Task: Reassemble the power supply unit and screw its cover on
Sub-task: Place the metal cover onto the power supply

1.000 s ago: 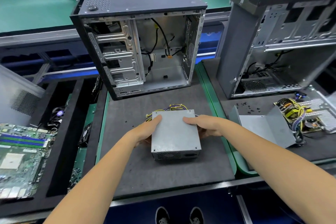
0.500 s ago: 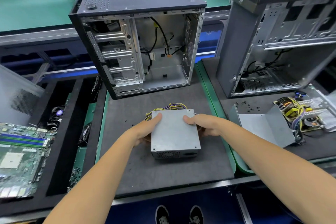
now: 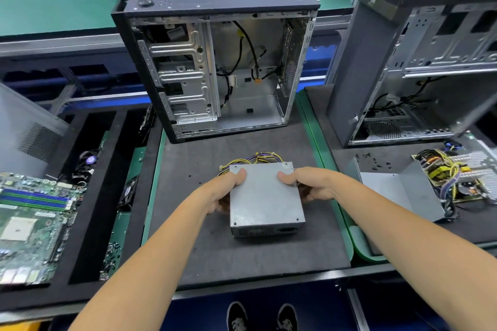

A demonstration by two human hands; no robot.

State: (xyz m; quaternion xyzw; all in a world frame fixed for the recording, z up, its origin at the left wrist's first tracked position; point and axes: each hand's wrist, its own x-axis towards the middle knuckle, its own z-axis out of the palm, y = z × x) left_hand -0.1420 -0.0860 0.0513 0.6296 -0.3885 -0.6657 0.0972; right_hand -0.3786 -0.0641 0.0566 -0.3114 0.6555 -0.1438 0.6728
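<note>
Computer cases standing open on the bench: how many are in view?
2. One open case stands at the back of the middle mat, behind the power supply both hands hold. The other case stands on the right, partly cut off by the frame edge.

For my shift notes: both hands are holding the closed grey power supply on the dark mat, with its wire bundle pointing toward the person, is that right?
Not quite: the head view shows the wire bundle pointing away from the person, toward the open computer case. Both the left hand and right hand do hold the power supply on the dark mat.
</note>
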